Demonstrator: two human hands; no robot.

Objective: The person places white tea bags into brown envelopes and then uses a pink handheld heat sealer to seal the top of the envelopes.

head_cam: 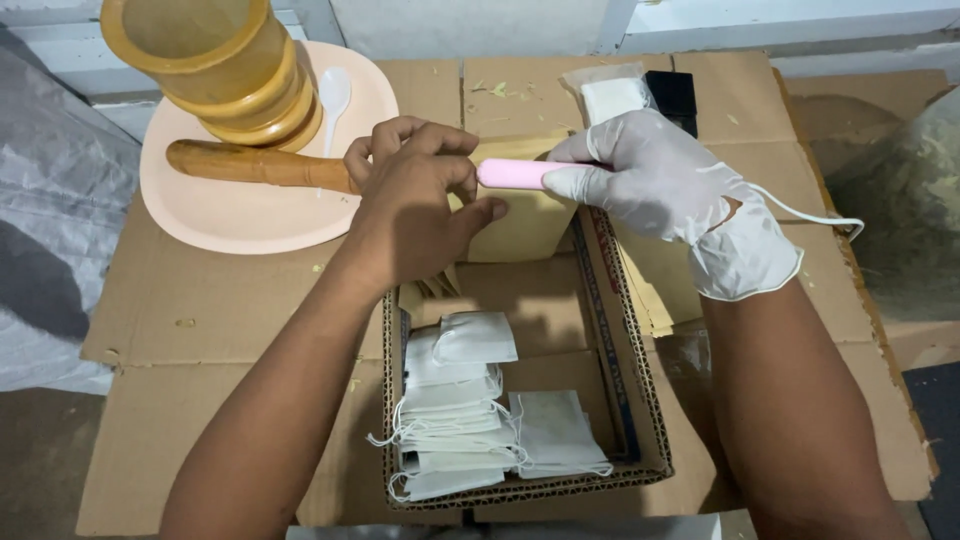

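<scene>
The pink rod-shaped tool (512,174) lies with its long axis running left to right, roughly level, above the far edge of the open cardboard box (640,440). The right hand (665,185), in a white glove, is closed around the tool's right end. A thin white cord (815,215) trails from that side toward the right.

The bare left hand (415,195) sits just left of the tool's free end. Its fingers are curled narrow and pinched together, probably on the top edge of a small tan paper packet (520,225). The grip itself is hidden behind the knuckles, so this cannot be confirmed. The tool's left tip points directly at these fingers and appears to touch or nearly touch them.

Near the person, the box holds a stack of white drawstring pouches (455,420). Far left, a wooden pestle (255,165) rests on a peach plate (240,225), beside a wooden mortar (220,65).
</scene>
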